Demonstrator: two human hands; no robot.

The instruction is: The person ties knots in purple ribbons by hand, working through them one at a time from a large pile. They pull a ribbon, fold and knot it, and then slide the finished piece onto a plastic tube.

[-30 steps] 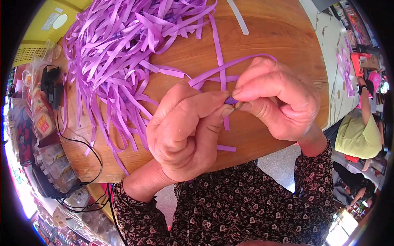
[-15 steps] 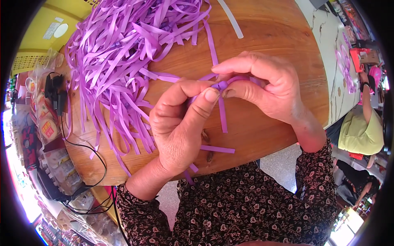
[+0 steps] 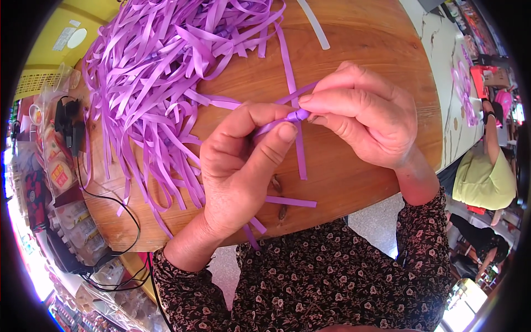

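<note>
A narrow purple ribbon (image 3: 300,155) runs between my hands above the wooden table, with a small, darker purple knot-like lump (image 3: 297,115) on it. Thumb and forefinger of my left hand (image 3: 238,160) are closed on the ribbon just left of the lump. Just right of it, my right hand (image 3: 368,113) pinches the ribbon with thumb and fingers; its other fingers are curled. Loose ribbon tails stick out below the left hand toward the table's near edge. What lies inside the left palm is hidden.
A big tangled heap of purple ribbons (image 3: 160,72) covers the far left of the wooden table (image 3: 365,50). A white strip (image 3: 315,25) lies at the back. At left are a yellow basket (image 3: 41,83), a black cable (image 3: 119,199) and packets. A person in yellow-green (image 3: 487,177) is at right.
My right hand has drawn slightly right and its fingers have closed together on the ribbon beside the lump. The lump shows more between the hands. My left hand keeps its pinch.
</note>
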